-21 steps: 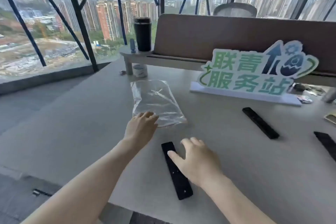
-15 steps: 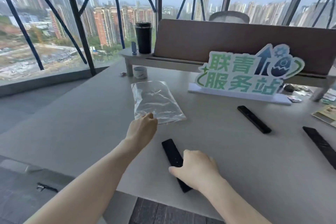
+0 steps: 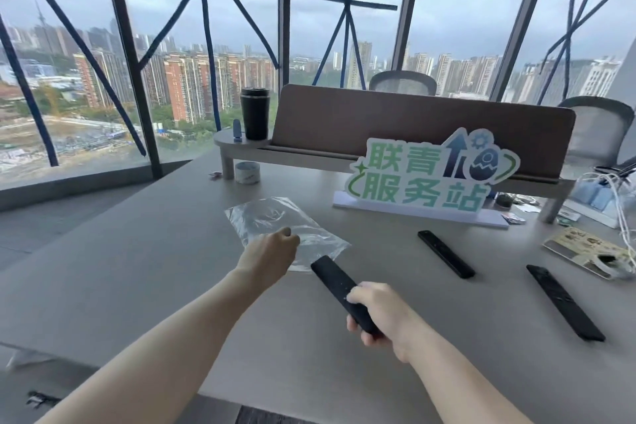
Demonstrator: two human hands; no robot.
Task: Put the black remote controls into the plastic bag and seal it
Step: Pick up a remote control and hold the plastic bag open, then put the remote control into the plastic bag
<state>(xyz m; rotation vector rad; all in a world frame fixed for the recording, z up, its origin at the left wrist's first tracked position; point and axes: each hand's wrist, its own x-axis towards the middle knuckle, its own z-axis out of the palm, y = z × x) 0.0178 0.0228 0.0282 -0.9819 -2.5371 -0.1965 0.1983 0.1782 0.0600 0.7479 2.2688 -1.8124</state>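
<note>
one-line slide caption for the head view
Right hand aims a black remote at the plastic bag pinched by the left hand.

Head view, forward and down — desk (image 3: 137, 268) near

"联青服务站" on desk sign (image 3: 426, 179)

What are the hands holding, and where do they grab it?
Right hand grips a black remote by its near end. Left hand pinches the plastic bag at its near edge.
</note>
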